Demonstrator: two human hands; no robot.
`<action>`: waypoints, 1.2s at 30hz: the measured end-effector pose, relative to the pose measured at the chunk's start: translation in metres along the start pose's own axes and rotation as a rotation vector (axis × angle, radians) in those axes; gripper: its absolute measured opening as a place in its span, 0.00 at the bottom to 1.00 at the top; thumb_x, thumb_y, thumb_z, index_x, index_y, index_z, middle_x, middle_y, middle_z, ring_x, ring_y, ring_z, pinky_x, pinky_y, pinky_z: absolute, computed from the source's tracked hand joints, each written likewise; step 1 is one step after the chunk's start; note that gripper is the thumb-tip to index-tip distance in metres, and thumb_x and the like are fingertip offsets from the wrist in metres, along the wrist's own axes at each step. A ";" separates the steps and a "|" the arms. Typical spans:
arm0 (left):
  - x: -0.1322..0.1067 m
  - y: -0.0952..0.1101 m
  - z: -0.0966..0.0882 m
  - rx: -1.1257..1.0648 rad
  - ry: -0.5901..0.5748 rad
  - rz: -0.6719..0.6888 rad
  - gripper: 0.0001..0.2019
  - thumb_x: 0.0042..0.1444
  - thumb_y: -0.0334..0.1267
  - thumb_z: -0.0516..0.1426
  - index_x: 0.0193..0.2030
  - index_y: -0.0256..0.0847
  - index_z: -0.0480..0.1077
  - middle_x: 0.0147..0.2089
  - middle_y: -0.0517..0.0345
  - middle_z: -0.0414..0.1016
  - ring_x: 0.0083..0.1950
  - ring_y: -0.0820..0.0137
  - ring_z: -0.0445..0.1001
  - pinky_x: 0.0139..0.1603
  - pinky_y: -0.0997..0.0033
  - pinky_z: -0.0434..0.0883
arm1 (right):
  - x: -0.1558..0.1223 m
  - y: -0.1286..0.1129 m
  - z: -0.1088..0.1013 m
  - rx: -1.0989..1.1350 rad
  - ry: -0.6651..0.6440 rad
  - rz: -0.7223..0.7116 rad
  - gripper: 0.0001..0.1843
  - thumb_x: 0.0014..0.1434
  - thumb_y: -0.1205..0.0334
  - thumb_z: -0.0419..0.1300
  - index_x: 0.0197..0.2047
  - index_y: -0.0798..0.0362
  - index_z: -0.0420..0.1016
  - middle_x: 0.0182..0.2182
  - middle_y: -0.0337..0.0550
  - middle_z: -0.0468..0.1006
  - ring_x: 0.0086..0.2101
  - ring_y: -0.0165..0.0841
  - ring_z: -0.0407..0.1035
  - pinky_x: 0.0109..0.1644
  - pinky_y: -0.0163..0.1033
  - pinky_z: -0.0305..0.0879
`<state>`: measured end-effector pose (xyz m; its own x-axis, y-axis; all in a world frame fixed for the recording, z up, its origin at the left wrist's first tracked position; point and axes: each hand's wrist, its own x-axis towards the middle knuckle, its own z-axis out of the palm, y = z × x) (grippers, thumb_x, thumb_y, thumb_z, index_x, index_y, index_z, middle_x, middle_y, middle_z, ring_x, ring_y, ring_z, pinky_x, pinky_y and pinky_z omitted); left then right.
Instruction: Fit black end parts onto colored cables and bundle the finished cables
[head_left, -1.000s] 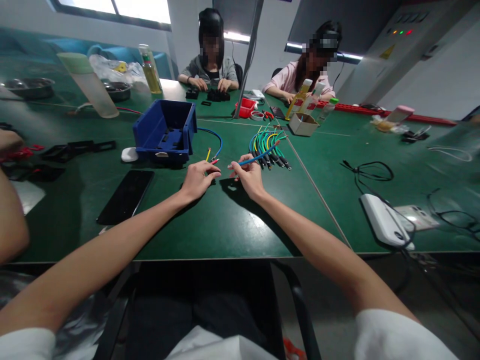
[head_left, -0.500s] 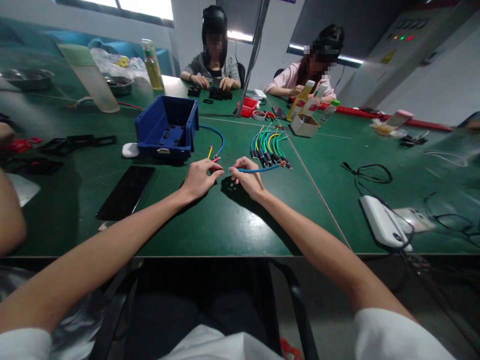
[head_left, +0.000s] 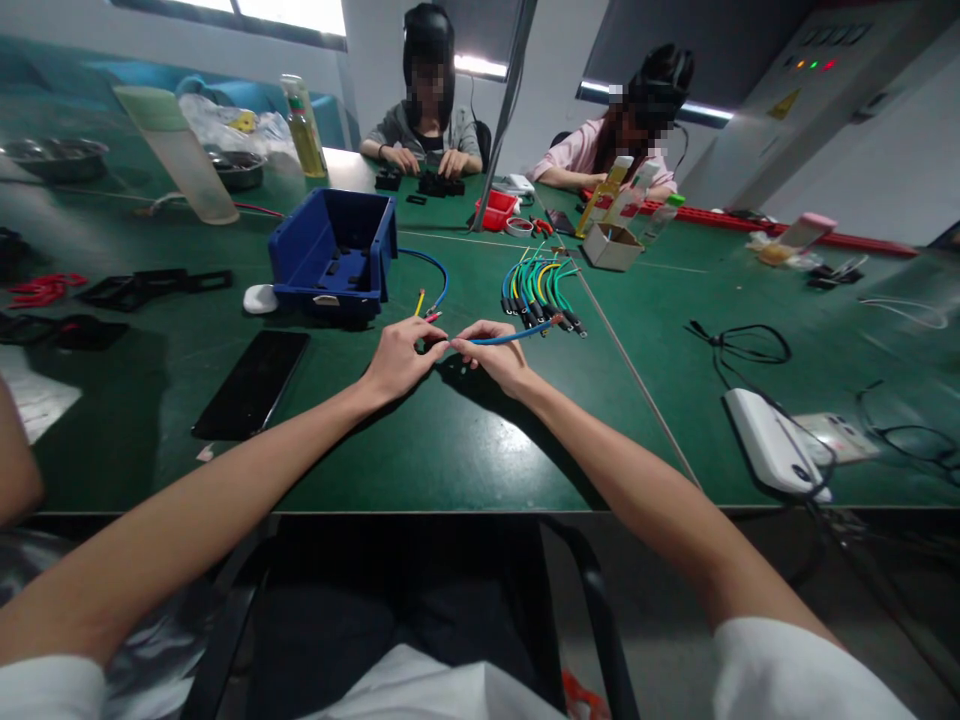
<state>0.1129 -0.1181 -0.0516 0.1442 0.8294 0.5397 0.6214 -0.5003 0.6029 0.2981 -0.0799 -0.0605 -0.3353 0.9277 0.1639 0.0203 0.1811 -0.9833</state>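
Observation:
Between thumb and fingers my right hand [head_left: 496, 358] pinches a short blue wire [head_left: 514, 336]. One end, copper coloured, sticks out to the right past the hand. The other end points at my left hand [head_left: 403, 362], whose thumb and fingers are closed in a pinch against the wire's tip. What the left fingers hold is too small and hidden to make out. Just behind the right hand lies a bundle of green, yellow and blue wires [head_left: 541, 285] with black sleeves and metal lugs. Beyond the left hand, another blue wire [head_left: 442, 275] curves beside a blue bin [head_left: 330, 302].
A black phone [head_left: 253, 385] and a white case [head_left: 260, 299] lie to the left. A white device [head_left: 769, 440] with a black cable sits on the right. Bottles, a cardboard box [head_left: 611, 250] and a red tray [head_left: 495, 212] stand farther back. Two people sit across the green table.
My right hand has moved slightly left, bringing the blue wire's near end to my left fingertips. The left hand has stayed nearly still. At far left, another person's arm has drawn back.

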 end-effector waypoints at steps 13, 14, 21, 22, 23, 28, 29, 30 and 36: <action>0.000 0.000 -0.001 -0.080 -0.035 0.073 0.10 0.58 0.41 0.61 0.40 0.38 0.80 0.39 0.53 0.80 0.42 0.66 0.78 0.54 0.60 0.74 | -0.001 -0.011 -0.001 0.115 0.028 0.087 0.19 0.40 0.51 0.75 0.25 0.54 0.74 0.18 0.36 0.73 0.18 0.24 0.64 0.21 0.30 0.59; 0.000 0.000 -0.001 -0.078 -0.032 0.079 0.10 0.58 0.40 0.61 0.40 0.38 0.80 0.39 0.53 0.80 0.42 0.66 0.78 0.55 0.59 0.74 | -0.001 -0.012 -0.001 0.114 0.022 0.093 0.19 0.40 0.52 0.75 0.26 0.54 0.75 0.18 0.36 0.74 0.18 0.24 0.64 0.21 0.30 0.58; 0.000 -0.001 0.000 -0.075 -0.012 0.115 0.08 0.59 0.39 0.60 0.40 0.39 0.80 0.40 0.53 0.80 0.45 0.65 0.78 0.56 0.60 0.74 | -0.002 -0.017 0.000 0.136 0.014 0.126 0.22 0.37 0.52 0.77 0.26 0.53 0.70 0.18 0.34 0.73 0.18 0.24 0.65 0.20 0.29 0.58; -0.001 0.000 0.000 -0.074 -0.011 0.120 0.08 0.59 0.39 0.60 0.40 0.39 0.80 0.40 0.53 0.80 0.46 0.65 0.78 0.56 0.60 0.74 | -0.002 -0.017 0.000 0.142 0.019 0.130 0.24 0.37 0.51 0.77 0.25 0.52 0.68 0.17 0.33 0.73 0.17 0.24 0.65 0.19 0.29 0.58; -0.001 0.001 0.001 -0.071 -0.008 0.120 0.08 0.59 0.39 0.60 0.40 0.39 0.79 0.40 0.53 0.80 0.46 0.65 0.78 0.56 0.59 0.73 | -0.002 -0.017 0.000 0.143 0.021 0.132 0.24 0.36 0.51 0.77 0.25 0.52 0.67 0.17 0.33 0.72 0.17 0.24 0.65 0.19 0.29 0.57; -0.003 0.007 0.001 -0.047 -0.013 0.073 0.08 0.60 0.39 0.58 0.40 0.38 0.78 0.40 0.52 0.78 0.44 0.66 0.77 0.50 0.61 0.75 | -0.001 -0.016 -0.002 0.117 0.020 0.120 0.25 0.37 0.48 0.77 0.24 0.53 0.68 0.18 0.36 0.74 0.17 0.24 0.65 0.19 0.30 0.58; -0.003 0.008 0.001 -0.046 -0.018 0.067 0.09 0.61 0.39 0.58 0.39 0.38 0.78 0.40 0.52 0.77 0.43 0.66 0.76 0.47 0.63 0.75 | -0.001 -0.016 -0.002 0.104 0.022 0.116 0.25 0.37 0.48 0.77 0.24 0.53 0.69 0.18 0.36 0.74 0.17 0.25 0.65 0.19 0.30 0.58; -0.003 0.008 0.000 -0.049 -0.025 0.065 0.09 0.61 0.39 0.58 0.39 0.37 0.77 0.40 0.52 0.77 0.42 0.66 0.76 0.45 0.64 0.75 | -0.001 -0.015 -0.003 0.088 0.021 0.113 0.25 0.37 0.48 0.77 0.25 0.53 0.69 0.18 0.36 0.74 0.17 0.25 0.66 0.18 0.30 0.58; -0.004 0.009 0.000 -0.112 -0.068 0.038 0.10 0.61 0.40 0.58 0.37 0.36 0.77 0.38 0.52 0.76 0.38 0.68 0.74 0.41 0.66 0.73 | 0.000 -0.009 -0.006 0.026 -0.025 0.075 0.24 0.36 0.50 0.78 0.26 0.53 0.71 0.18 0.35 0.75 0.17 0.26 0.67 0.19 0.30 0.61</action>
<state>0.1178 -0.1253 -0.0484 0.2200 0.8225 0.5245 0.5251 -0.5530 0.6469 0.3036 -0.0798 -0.0514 -0.3568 0.9300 0.0884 0.0222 0.1030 -0.9944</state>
